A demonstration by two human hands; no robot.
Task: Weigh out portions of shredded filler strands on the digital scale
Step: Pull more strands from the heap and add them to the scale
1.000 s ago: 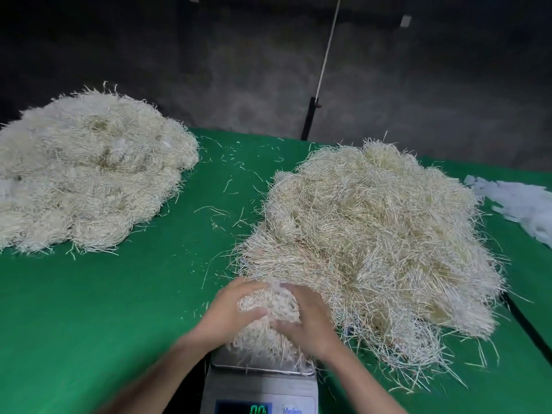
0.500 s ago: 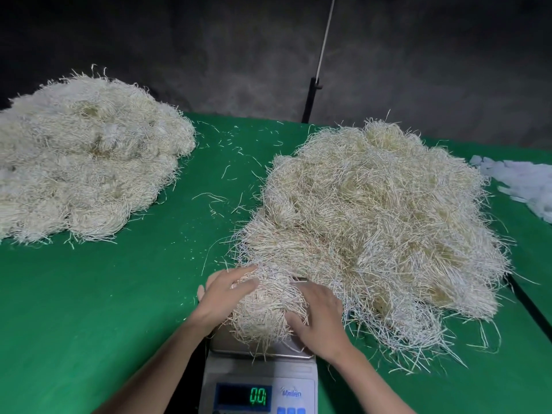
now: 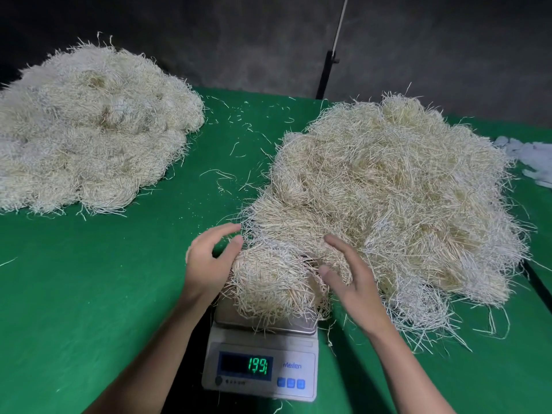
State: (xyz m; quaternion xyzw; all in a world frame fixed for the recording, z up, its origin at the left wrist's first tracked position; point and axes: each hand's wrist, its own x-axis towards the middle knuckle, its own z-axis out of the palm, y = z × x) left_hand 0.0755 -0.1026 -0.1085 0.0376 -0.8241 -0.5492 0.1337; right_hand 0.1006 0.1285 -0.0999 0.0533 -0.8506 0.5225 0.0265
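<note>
1. Portion of strands [image 3: 268, 279]: a pale clump heaped on the scale [image 3: 260, 380] at the near edge of the desk [image 3: 89, 294]. It lies between your two hands and no grip has hold of it.

2. Left hand [image 3: 209, 258]: the grip is loose, with the fingers spread and gently bent. It sits just beside the clump's left flank, the thumb tip at the strands. Nothing is held.

3. Right hand [image 3: 349, 279]: the grip is open and the fingers nearly straight. It lies against the clump's right side with nothing pinched.

4. Scale display [image 3: 246, 366]: green digits read 199, followed by a last mark too partial to read. The small print under it is illegible. The pan [image 3: 301, 325] shows only as a strip along its near rim, since the clump covers the rest.

5. Large heap [image 3: 388, 204]: it fills the right half of the desk. Its near fringe runs into the clump, so you cannot tell where one ends and the other begins.

6. Second heap [image 3: 89, 130]: it sits at the far left corner and is cut off by the left edge of the view.

7. Loose strands [image 3: 233, 150]: scattered between the two heaps.

8. White scraps [image 3: 525, 156]: they lie at the right edge of the desk, cut off and hard to make out.
</note>
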